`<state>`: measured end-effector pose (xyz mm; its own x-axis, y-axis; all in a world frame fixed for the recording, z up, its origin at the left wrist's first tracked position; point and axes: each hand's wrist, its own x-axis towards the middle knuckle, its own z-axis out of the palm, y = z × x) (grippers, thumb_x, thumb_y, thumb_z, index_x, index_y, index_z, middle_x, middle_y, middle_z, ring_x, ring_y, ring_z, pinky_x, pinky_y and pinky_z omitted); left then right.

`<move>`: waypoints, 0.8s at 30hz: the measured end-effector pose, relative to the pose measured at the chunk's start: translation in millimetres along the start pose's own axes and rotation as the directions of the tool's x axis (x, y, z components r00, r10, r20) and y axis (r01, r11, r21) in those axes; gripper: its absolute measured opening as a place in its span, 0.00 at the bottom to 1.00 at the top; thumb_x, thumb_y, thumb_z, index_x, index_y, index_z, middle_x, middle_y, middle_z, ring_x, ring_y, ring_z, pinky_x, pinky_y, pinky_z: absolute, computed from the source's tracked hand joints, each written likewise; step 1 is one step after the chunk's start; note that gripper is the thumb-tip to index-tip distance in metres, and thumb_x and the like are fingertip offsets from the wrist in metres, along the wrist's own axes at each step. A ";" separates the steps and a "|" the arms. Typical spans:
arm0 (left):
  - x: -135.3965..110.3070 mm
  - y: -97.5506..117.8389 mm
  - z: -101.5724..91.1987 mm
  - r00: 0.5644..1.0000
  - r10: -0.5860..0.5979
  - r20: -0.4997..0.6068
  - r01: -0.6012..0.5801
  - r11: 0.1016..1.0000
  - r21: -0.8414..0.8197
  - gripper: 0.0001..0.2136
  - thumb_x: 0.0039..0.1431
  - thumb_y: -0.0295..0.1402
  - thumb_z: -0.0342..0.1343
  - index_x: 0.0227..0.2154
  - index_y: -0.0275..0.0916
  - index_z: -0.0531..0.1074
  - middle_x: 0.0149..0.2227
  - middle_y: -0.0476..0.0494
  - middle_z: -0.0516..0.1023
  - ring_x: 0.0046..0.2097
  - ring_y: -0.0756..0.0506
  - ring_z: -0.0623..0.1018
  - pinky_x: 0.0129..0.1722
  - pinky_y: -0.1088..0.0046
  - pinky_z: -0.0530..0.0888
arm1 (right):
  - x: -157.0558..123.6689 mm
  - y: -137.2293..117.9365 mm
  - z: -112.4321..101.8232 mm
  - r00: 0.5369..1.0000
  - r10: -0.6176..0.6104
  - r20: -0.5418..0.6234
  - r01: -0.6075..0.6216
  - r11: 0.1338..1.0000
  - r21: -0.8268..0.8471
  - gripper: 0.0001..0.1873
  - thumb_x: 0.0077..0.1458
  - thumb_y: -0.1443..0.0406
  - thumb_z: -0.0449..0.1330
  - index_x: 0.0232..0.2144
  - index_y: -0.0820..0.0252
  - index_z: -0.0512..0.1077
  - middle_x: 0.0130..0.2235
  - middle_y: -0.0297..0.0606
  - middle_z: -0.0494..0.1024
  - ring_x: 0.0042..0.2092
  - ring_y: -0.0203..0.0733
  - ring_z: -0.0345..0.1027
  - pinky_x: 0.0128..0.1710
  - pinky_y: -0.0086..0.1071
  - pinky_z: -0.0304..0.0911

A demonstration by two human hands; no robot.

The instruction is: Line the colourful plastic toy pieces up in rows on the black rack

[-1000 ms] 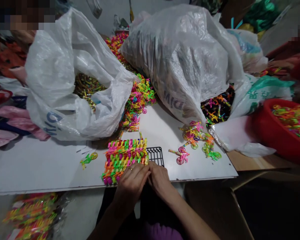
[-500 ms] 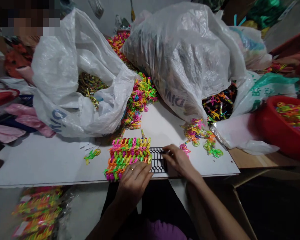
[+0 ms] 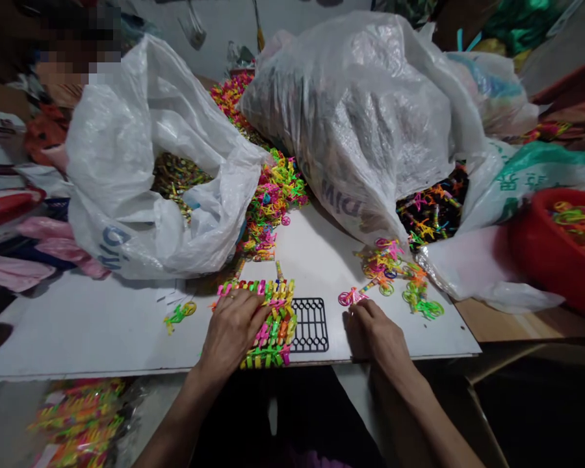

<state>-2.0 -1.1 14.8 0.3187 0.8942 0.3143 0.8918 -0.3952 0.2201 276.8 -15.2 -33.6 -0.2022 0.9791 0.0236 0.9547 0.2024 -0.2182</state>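
My left hand (image 3: 234,325) lies with its fingers spread over tight rows of bright plastic pieces (image 3: 277,325) in pink, green, yellow and orange. Those rows sit on a flat black plastic rack (image 3: 311,325), whose right end shows bare, with rings and bars. To the right of the rack, my right hand (image 3: 377,331) has its fingertips closed at the lower edge of a small pink toy bicycle (image 3: 351,297); its thumb is mostly hidden. Beyond that hand lies a loose pile of similar colourful toys (image 3: 383,263).
Two big white plastic sacks (image 3: 112,214) (image 3: 355,117) stand behind, with a heap of toys (image 3: 277,182) between them. A red basin (image 3: 541,253) of pieces is at right. One green toy (image 3: 178,315) lies at left. The white table's front edge (image 3: 102,372) runs near me.
My right hand has left the black rack and moved right to the pink toy bicycle, which has shifted a little left. My left hand has slid left and farther up over the rows.
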 end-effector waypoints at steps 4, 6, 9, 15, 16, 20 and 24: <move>2.2 3.0 -1.6 0.999 0.032 0.044 -0.034 0.999 0.042 0.10 0.61 0.34 0.46 0.28 0.38 0.70 0.29 0.45 0.72 0.36 0.45 0.71 0.39 0.67 0.67 | 11.0 -11.7 -9.0 0.951 0.303 0.062 -0.301 0.952 -0.048 0.11 0.57 0.57 0.51 0.33 0.58 0.66 0.34 0.40 0.74 0.34 0.43 0.71 0.27 0.30 0.56; 3.8 3.0 -2.3 0.998 0.041 0.054 -0.043 0.998 0.051 0.11 0.61 0.33 0.46 0.27 0.38 0.69 0.28 0.45 0.71 0.35 0.46 0.71 0.38 0.67 0.67 | 19.1 -17.5 -9.9 0.928 0.363 0.082 -0.357 0.931 -0.080 0.13 0.56 0.56 0.50 0.32 0.59 0.66 0.33 0.41 0.75 0.34 0.46 0.72 0.28 0.32 0.57; 3.5 1.1 -3.3 0.998 0.050 0.045 -0.051 0.998 0.034 0.10 0.61 0.33 0.47 0.27 0.38 0.70 0.28 0.45 0.71 0.35 0.45 0.71 0.39 0.66 0.68 | 25.1 -19.4 -12.0 0.915 0.395 0.082 -0.385 0.916 -0.111 0.12 0.57 0.58 0.50 0.34 0.61 0.67 0.33 0.44 0.76 0.35 0.48 0.72 0.29 0.33 0.58; 4.8 5.8 -12.4 0.992 0.056 -0.113 -0.063 0.996 -0.060 0.09 0.58 0.36 0.51 0.38 0.36 0.70 0.37 0.41 0.73 0.42 0.43 0.71 0.44 0.63 0.68 | 17.0 -15.8 -24.3 0.912 0.392 0.125 -0.388 0.920 -0.052 0.10 0.55 0.63 0.51 0.31 0.63 0.68 0.32 0.47 0.76 0.33 0.48 0.71 0.29 0.33 0.58; 7.4 9.9 -12.8 0.988 0.057 -0.147 -0.071 0.994 -0.087 0.10 0.58 0.36 0.52 0.40 0.36 0.69 0.39 0.41 0.73 0.43 0.43 0.71 0.45 0.63 0.68 | 16.9 -19.3 -26.0 0.927 0.351 0.133 -0.361 0.931 0.060 0.09 0.54 0.63 0.51 0.30 0.62 0.68 0.29 0.44 0.75 0.31 0.46 0.71 0.28 0.32 0.57; 20.2 29.6 -0.8 0.989 0.148 -0.021 -0.149 0.968 -0.201 0.08 0.59 0.30 0.50 0.40 0.37 0.69 0.39 0.43 0.73 0.42 0.45 0.72 0.44 0.66 0.69 | 25.8 -49.0 -19.3 0.990 0.131 0.053 -0.129 0.687 0.715 0.07 0.50 0.62 0.52 0.28 0.59 0.66 0.24 0.31 0.68 0.25 0.34 0.62 0.25 0.25 0.55; 26.5 35.5 17.3 0.988 0.148 0.044 -0.130 0.950 -0.283 0.08 0.59 0.24 0.46 0.36 0.36 0.70 0.35 0.44 0.73 0.39 0.47 0.72 0.40 0.69 0.70 | 39.2 -74.3 15.4 0.998 0.059 0.019 -0.043 0.451 0.892 0.06 0.45 0.64 0.53 0.29 0.60 0.63 0.24 0.27 0.63 0.25 0.32 0.56 0.24 0.24 0.55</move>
<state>43.6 12.2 14.9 0.4613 0.8342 0.3022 0.7151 -0.5512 0.4299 194.6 7.8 -31.5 -0.1495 0.9887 -0.0076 0.2444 0.0295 -0.9692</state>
